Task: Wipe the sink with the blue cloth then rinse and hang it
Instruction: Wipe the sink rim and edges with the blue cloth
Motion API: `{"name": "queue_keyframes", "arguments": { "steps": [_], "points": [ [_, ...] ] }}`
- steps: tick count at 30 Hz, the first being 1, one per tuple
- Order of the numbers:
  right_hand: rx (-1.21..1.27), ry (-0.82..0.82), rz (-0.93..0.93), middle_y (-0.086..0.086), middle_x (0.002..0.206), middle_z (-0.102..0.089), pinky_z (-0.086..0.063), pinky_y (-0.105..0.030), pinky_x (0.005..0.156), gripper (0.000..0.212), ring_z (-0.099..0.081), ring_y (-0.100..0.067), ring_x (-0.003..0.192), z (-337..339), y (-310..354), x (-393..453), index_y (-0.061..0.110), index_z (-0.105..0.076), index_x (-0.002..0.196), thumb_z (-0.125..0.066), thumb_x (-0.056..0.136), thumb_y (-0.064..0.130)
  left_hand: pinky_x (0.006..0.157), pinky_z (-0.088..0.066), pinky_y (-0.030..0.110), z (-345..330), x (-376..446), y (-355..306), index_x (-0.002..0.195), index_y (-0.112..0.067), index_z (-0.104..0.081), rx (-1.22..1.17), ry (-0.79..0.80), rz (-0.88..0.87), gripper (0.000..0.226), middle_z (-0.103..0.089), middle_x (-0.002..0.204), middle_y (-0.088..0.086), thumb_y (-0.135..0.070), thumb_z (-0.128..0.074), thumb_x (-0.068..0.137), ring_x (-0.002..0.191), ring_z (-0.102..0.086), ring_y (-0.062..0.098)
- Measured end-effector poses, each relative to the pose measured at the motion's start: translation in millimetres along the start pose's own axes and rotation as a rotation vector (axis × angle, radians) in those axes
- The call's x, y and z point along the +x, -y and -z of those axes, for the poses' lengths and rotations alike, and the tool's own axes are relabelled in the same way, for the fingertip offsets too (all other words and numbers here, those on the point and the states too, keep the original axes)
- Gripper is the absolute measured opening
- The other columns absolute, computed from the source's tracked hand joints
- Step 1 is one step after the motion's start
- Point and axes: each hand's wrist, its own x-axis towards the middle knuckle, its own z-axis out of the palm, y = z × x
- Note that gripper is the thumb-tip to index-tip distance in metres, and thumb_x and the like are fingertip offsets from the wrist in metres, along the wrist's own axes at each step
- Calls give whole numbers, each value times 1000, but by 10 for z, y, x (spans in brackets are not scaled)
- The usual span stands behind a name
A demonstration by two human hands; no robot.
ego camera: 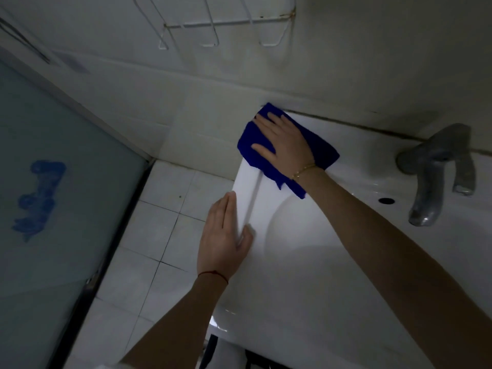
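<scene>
- Head view: the right hand [283, 145] lies flat with straight fingers and presses the blue cloth [316, 145] on the far left corner of the sink [306, 262] rim, next to the wall.
- The left hand [226, 235] rests released, fingers straight, on the left edge of the sink.
- A grey tap [439, 171] stands at the back of the sink, well to the right of the cloth.
- A wire rack [226, 22] hangs on the wall above the sink.

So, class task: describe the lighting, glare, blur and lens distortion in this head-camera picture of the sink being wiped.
Head view: dim overall, with the sink the brightest area; small glare spots on its front rim; the tap and the glass door look soft and blurred; wide-angle bending curves the wall tiles and stretches the forearms; the blue cloth stays vivid.
</scene>
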Motion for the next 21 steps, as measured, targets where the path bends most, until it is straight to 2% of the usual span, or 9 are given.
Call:
{"name": "queue_keyframes", "arguments": {
  "steps": [2, 5, 8, 12, 14, 17, 21],
  "points": [
    [4, -3, -11, -3, 152, -38, -14, -35, 120, 62, -29, -23, 143, 49, -176, -180, 13, -34, 148, -35, 99, 51, 116, -33, 36, 5, 1, 3, 151, -2, -26, -6, 3, -8, 69, -37, 151, 14, -28, -57, 94, 142, -34, 23],
    [-15, -92, -182, -7, 150, -41, -17, -36, 118, 64, -33, -25, 140, 121, -507, -658, 12, -34, 147, -37, 98, 52, 117, -30, 33, 11, 1, 9, 150, -1, -28, -15, -10, -13, 69, -39, 150, 14, -25, -58, 93, 141, -34, 24],
    [-39, -218, -325, -9, 145, -47, -20, -35, 116, 63, -39, -27, 136, 154, -733, -1059, 9, -40, 144, -37, 98, 53, 116, -33, 37, 15, 4, 19, 150, -1, -28, -21, 1, -7, 69, -38, 150, 14, -26, -57, 93, 141, -33, 25],
    [-22, -306, -475, -10, 143, -50, -26, -36, 114, 60, -44, -29, 133, 138, -573, -870, 8, -43, 142, -38, 99, 48, 116, -33, 38, -2, 12, 19, 150, 0, -27, -21, 3, -13, 69, -37, 151, 14, -26, -55, 93, 142, -33, 25],
    [4, -261, -395, -10, 142, -50, -27, -38, 113, 57, -43, -30, 133, 98, -383, -623, 10, -43, 142, -40, 98, 46, 117, -32, 35, -7, 13, 27, 151, -1, -25, -14, 4, -18, 69, -36, 151, 13, -27, -55, 94, 142, -32, 24],
    [74, -135, -168, -11, 141, -51, -24, -37, 115, 53, -42, -29, 134, 28, -61, -221, 8, -47, 139, -45, 97, 41, 119, -27, 31, -26, 7, 36, 152, -3, -23, 3, 3, -8, 70, -34, 153, 12, -30, -54, 95, 143, -30, 22],
    [153, -34, 31, 0, 143, -50, -14, -31, 118, 50, -36, -20, 139, -57, 247, -70, 13, -48, 140, -40, 100, 42, 119, -23, 29, -22, -4, 49, 152, -5, -23, -11, 1, 7, 71, -34, 153, 10, -32, -55, 95, 142, -31, 22]
  ]
}}
